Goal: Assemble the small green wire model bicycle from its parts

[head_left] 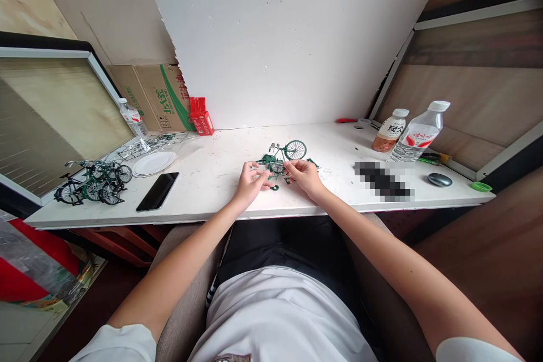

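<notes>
A small green model bicycle (pixel 294 150) lies at the middle of the white table, with its spoked wheel and handlebar showing at the back. My left hand (pixel 253 182) is at its left side, thumb and fingers pinched together; what they hold is too small to make out. From the other side, my right hand (pixel 304 177) pinches close to the spoked part in the middle, and its fingertips hide what is between them. Loose small green parts (pixel 274 187) lie on the table between and around both hands.
Several finished model bicycles (pixel 95 182) stand at the left, near a phone (pixel 158 191) and white plates (pixel 154 163). A water bottle (pixel 418 133), a drink bottle (pixel 390 130), a dark oval object (pixel 439 180) and a green cap (pixel 481 186) are at the right. A white board (pixel 292 56) rises behind.
</notes>
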`<state>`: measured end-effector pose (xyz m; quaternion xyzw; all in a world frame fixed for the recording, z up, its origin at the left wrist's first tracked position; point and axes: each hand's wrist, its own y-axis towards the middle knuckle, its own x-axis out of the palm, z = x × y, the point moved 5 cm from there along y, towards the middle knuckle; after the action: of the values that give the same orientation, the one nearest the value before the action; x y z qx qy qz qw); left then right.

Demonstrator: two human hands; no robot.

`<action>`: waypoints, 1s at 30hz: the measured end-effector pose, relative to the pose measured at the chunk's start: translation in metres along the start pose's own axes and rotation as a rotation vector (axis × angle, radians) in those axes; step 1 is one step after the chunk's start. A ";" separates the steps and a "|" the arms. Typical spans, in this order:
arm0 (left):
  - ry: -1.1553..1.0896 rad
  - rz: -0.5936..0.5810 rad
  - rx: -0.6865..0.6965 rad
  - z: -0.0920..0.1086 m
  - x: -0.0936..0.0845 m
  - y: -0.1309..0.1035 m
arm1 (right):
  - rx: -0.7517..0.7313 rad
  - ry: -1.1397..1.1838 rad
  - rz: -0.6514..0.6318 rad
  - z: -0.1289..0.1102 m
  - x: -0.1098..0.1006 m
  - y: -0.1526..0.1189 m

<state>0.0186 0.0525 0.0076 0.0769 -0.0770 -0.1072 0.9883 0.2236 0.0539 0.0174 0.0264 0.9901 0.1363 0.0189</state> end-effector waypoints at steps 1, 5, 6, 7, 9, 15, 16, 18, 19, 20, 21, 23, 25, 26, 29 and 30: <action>0.044 0.015 0.039 0.001 0.000 -0.001 | 0.000 -0.001 0.012 0.000 0.000 0.000; 0.219 -0.058 0.137 0.004 0.005 -0.006 | -0.014 -0.041 -0.007 0.000 0.001 -0.001; 0.256 -0.078 0.143 0.005 0.007 -0.007 | -0.023 -0.055 -0.023 0.000 0.001 -0.001; 0.288 -0.088 0.145 0.006 0.008 -0.008 | -0.033 -0.066 -0.035 0.000 0.002 -0.001; 0.342 -0.089 0.141 0.007 0.009 -0.010 | -0.049 -0.079 -0.054 0.000 0.003 -0.002; 0.497 -0.065 0.162 0.008 0.009 -0.012 | -0.053 -0.091 -0.080 -0.001 0.005 -0.003; 0.514 -0.069 0.169 0.008 0.009 -0.013 | -0.048 -0.094 -0.079 -0.002 0.005 -0.003; 0.533 -0.081 0.183 0.008 0.009 -0.013 | -0.039 -0.096 -0.073 -0.003 0.005 -0.004; 0.536 -0.083 0.193 0.008 0.009 -0.014 | -0.036 -0.092 -0.072 -0.003 0.005 -0.004; 0.538 -0.083 0.205 0.008 0.009 -0.014 | -0.034 -0.085 -0.074 -0.004 0.005 -0.004; 0.539 -0.081 0.223 0.009 0.009 -0.014 | -0.034 -0.076 -0.077 -0.004 0.005 -0.005; 0.552 -0.071 0.268 0.010 0.010 -0.015 | -0.032 -0.055 -0.095 -0.004 0.006 -0.005; 0.567 -0.067 0.310 0.010 0.010 -0.016 | -0.024 -0.037 -0.124 -0.004 0.007 -0.006; 0.566 -0.069 0.322 0.010 0.011 -0.016 | -0.018 -0.030 -0.138 -0.004 0.008 -0.006; 0.537 -0.085 0.329 0.009 0.012 -0.018 | 0.001 -0.023 -0.168 -0.004 0.009 -0.008; 0.527 -0.089 0.328 0.009 0.013 -0.019 | 0.005 -0.024 -0.174 -0.005 0.009 -0.008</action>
<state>0.0255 0.0302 0.0148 0.2639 0.1688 -0.1130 0.9429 0.2143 0.0450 0.0194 -0.0582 0.9887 0.1311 0.0425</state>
